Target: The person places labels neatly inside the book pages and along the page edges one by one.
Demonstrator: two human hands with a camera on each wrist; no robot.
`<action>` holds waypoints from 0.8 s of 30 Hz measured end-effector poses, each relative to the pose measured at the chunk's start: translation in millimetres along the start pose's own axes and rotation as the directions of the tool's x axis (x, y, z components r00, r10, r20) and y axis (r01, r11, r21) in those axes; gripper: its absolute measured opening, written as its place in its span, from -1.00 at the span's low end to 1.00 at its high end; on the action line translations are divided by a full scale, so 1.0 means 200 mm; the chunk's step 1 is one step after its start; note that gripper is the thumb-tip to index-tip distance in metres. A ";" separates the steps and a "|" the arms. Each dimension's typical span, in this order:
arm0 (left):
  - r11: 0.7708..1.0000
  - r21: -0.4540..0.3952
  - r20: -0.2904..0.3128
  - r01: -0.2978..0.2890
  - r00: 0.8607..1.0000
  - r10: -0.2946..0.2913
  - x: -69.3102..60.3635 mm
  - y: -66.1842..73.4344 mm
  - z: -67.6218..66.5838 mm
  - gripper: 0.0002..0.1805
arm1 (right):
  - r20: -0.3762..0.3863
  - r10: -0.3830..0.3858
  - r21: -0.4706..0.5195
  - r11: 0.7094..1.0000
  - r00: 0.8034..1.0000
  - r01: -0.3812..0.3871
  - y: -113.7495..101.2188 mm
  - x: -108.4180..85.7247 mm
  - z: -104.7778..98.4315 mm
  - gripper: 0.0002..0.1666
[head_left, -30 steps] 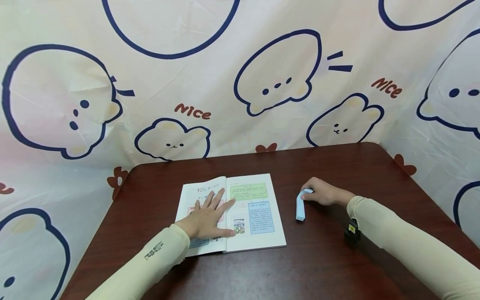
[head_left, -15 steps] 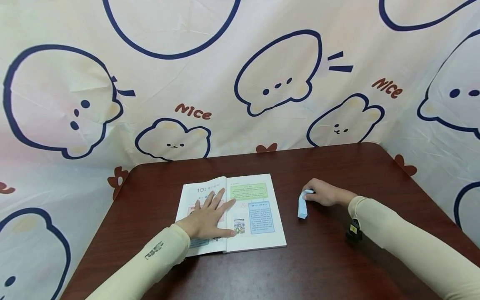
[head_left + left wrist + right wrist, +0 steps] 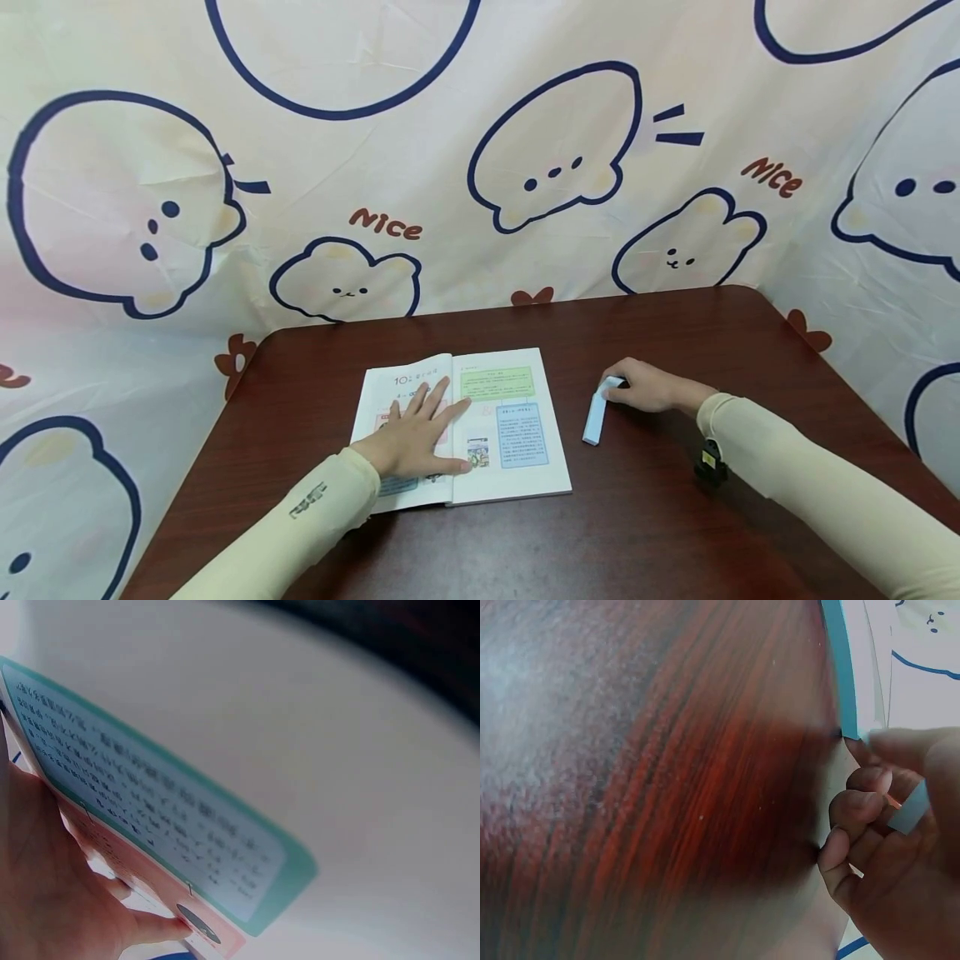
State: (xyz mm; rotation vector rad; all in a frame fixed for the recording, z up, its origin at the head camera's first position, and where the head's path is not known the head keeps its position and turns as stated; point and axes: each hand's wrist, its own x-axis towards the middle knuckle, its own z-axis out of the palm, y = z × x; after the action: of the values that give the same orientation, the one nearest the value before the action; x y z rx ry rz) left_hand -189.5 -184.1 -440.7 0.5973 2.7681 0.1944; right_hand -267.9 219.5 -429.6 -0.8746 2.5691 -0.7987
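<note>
An open book (image 3: pixel 517 487) lies on the table, with printed text and coloured boxes on its pages. My left hand (image 3: pixel 412 440) rests spread across its left page and the fold, fingers straight; the left wrist view shows the hand (image 3: pixel 60 877) against the page (image 3: pixel 150 780). To the right of the book, my right hand (image 3: pixel 648 385) pinches the upper end of a light blue strip-like object (image 3: pixel 595 419), which bends at the fingers and slants down to the left. In the right wrist view the fingers of the hand (image 3: pixel 900 840) are curled around the blue piece (image 3: pixel 842 667).
The dark brown table (image 3: pixel 487 558) has rounded back corners. Behind it and at both sides hangs a pale cloth (image 3: pixel 450 167) printed with cartoon outlines. A small black device (image 3: pixel 709 463) is strapped under the right wrist.
The lower end of the blue object swung slightly right, then left towards the book. My right hand has barely shifted, and my left hand has stayed in place on the book.
</note>
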 end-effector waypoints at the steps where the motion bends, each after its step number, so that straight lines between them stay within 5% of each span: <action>1: 1.000 0.000 0.001 0.000 1.000 0.000 0.00 0.00 0.00 0.14 | -0.003 -0.006 0.008 1.000 1.000 0.006 0.00 0.00 0.00 -0.84; 24: 1.000 -0.008 -0.005 -0.001 1.000 0.001 0.00 0.00 0.00 0.13 | -0.121 -0.027 0.022 0.999 0.992 0.030 0.02 0.00 0.04 -0.86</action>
State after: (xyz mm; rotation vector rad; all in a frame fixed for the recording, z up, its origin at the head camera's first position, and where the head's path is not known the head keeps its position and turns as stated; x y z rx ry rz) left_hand -189.6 -184.4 -441.1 0.5975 2.7703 0.2076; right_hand -266.6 218.2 -438.7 -0.8827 2.6506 -0.9157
